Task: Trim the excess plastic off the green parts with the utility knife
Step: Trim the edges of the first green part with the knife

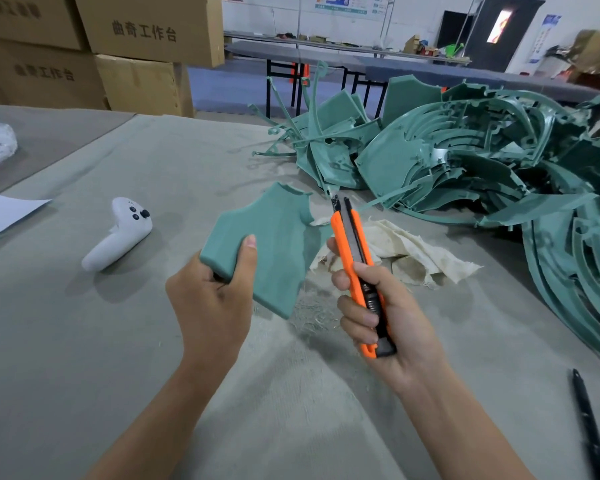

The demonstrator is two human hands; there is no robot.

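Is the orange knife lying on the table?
No, the right hand holds the orange knife up beside the green part.

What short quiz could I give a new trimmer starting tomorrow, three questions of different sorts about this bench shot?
1. True or false: the right hand holds the orange utility knife.
2. Which hand's grip is on the green panel? A) left B) right C) neither
3. Fill in: the pile of green parts lies to the person's ____.

Key:
1. True; the knife tip points away from the person, beside the panel's right edge.
2. A; the left hand pinches the panel's near left corner, thumb on top.
3. Right, beyond the cream rag. The white controller lies on the left.
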